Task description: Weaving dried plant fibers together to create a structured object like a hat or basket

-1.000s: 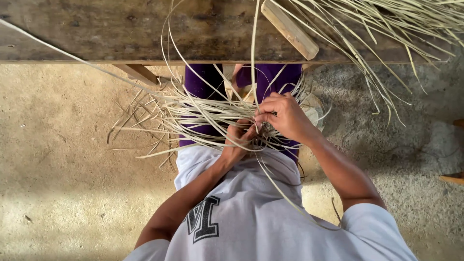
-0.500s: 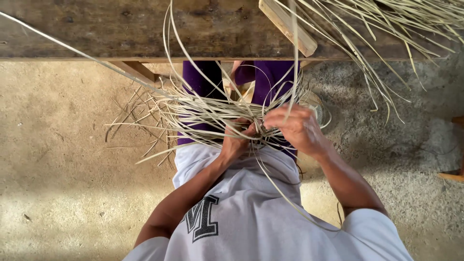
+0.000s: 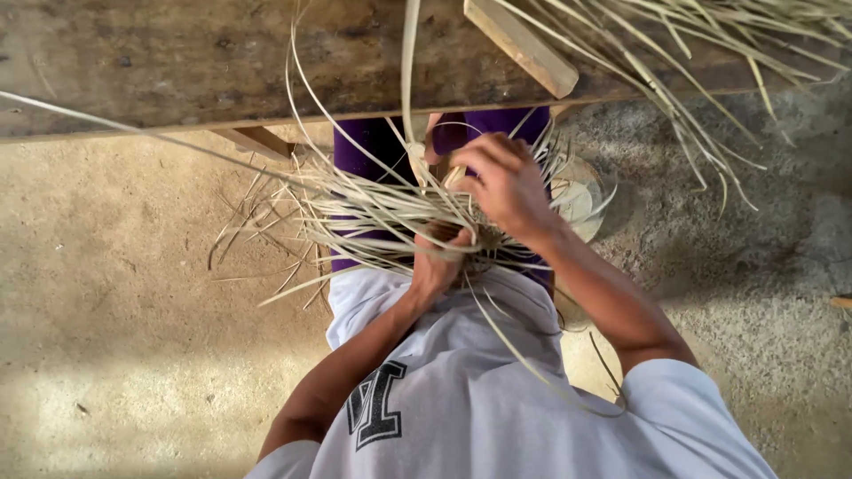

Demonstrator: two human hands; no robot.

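Note:
A woven piece of pale cane strips (image 3: pixel 373 213) rests on my lap, its loose ends fanning out to the left. My left hand (image 3: pixel 437 259) pinches the woven centre from below. My right hand (image 3: pixel 499 184) is raised just above it, fingers closed around one long strip (image 3: pixel 409 62) that runs up past the bench edge. Purple trousers show under the strips.
A worn wooden bench (image 3: pixel 177 62) crosses the top of the view. A light wooden stick (image 3: pixel 519 46) and a heap of loose cane strips (image 3: pixel 710 44) lie on it at the right. Sandy concrete floor (image 3: pixel 115 328) spreads to the left and right.
My right hand has lifted up and away from the woven centre, pulling one long strip upward. The left hand stays on the centre.

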